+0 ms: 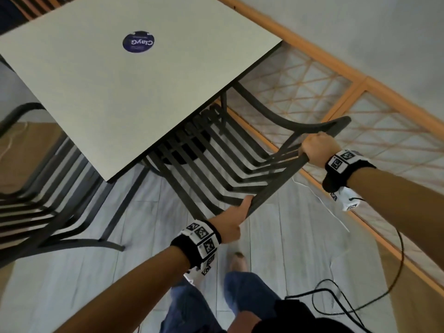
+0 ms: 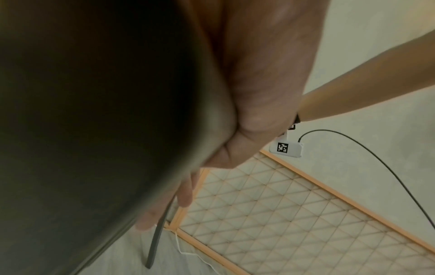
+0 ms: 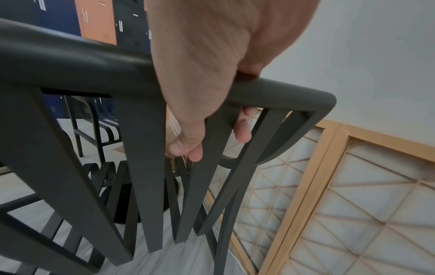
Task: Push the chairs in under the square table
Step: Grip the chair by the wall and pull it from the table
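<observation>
Both the left hand (image 1: 228, 225) and right hand (image 1: 317, 150) grip the top rail of the dark slatted metal chair (image 1: 216, 159), steering its seat squarely beneath the pale square worktop (image 1: 108, 92), already partly under.

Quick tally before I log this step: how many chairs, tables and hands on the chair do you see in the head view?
Dark slatted chairs: 2, one held and one at the left
Square table: 1
Hands gripping the held chair's top rail: 2, left hand and right hand
Total: 5
</observation>
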Available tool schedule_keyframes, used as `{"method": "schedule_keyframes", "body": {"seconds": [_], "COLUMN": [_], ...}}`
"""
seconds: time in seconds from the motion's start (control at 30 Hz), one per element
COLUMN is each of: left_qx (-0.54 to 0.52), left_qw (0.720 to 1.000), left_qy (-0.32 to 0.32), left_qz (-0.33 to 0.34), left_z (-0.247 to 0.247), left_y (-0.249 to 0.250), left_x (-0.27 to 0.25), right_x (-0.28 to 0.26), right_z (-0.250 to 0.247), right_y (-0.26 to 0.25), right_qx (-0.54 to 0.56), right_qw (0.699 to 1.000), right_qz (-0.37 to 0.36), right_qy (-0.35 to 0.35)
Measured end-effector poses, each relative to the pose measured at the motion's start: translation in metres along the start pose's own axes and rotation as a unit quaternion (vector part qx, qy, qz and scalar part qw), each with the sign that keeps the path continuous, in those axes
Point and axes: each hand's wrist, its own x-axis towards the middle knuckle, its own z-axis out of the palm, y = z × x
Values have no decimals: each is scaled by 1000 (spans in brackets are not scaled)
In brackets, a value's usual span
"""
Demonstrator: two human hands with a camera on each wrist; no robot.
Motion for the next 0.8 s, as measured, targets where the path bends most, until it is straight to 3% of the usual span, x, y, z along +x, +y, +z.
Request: {"method": "schedule_keyframes", "body": {"seconds": [0.53,0.8], "left_qx": [-25,-36], "left_qw": [998,997], "left_qy": [40,70], "left_qz": [-29,-26], "left_z": [-70,-63], "left_y": [-33,-40], "left_x": [31,40], "right_x": [94,93], "right_z": [-46,-50], "right_y": [-4,-7], "right_qx": [-32,-19], "right_qw": [999,1000], "right_qz": [-23,-12], "right_qy": [1,5]}}
